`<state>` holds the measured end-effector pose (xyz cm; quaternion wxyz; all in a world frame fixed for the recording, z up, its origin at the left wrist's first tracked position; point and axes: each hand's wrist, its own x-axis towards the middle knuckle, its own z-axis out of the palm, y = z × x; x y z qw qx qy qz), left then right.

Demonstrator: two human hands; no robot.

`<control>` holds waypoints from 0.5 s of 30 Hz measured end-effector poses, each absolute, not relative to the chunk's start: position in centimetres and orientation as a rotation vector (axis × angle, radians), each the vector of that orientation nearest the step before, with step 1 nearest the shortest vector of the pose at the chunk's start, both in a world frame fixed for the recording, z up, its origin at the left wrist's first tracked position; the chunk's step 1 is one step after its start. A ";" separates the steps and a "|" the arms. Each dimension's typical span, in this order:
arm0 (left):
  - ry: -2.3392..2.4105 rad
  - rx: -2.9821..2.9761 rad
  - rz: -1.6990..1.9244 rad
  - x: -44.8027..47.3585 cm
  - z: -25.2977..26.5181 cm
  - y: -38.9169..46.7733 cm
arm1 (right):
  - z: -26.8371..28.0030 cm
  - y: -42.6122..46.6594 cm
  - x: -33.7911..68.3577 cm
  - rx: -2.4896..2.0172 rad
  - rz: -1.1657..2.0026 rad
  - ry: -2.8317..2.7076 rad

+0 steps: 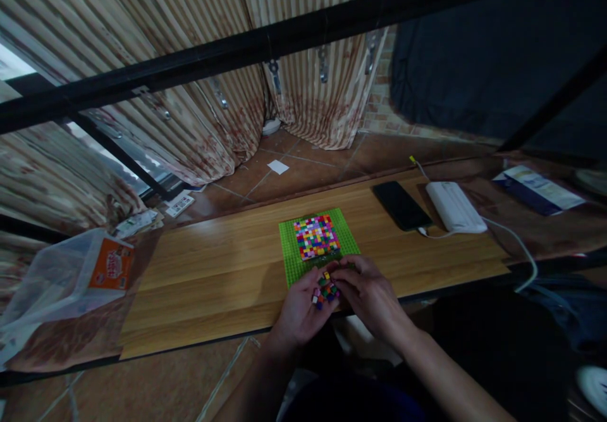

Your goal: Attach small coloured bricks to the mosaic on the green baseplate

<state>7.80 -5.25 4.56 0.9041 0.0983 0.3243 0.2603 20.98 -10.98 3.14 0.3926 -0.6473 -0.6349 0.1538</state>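
A green studded baseplate lies on the wooden board, carrying a square patch of small multicoloured toy bricks packed side by side. Just in front of its near edge, my left hand is cupped palm up around a heap of loose toy bricks in yellow, green, red, blue, white and pink. From the right, my right hand reaches over that heap with its fingers pinched together at the bricks. Whether a brick sits between those fingertips is too small to tell.
Right of the baseplate lie a black phone and a white power bank, joined by a cable. A clear plastic tub with an orange label stands at the left. A dark metal bar crosses beyond the board, before striped curtains.
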 end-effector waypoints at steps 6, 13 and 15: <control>0.702 0.196 0.585 7.9 4.3 -5.0 | 4.0 -10.6 21.2 -1.600 0.496 -1.451; 0.890 0.175 0.570 6.1 4.1 -4.2 | 3.3 -8.3 23.1 -1.611 0.651 -1.170; 0.869 0.165 0.574 5.5 4.1 -3.8 | 2.9 -7.3 23.4 -1.600 0.648 -1.139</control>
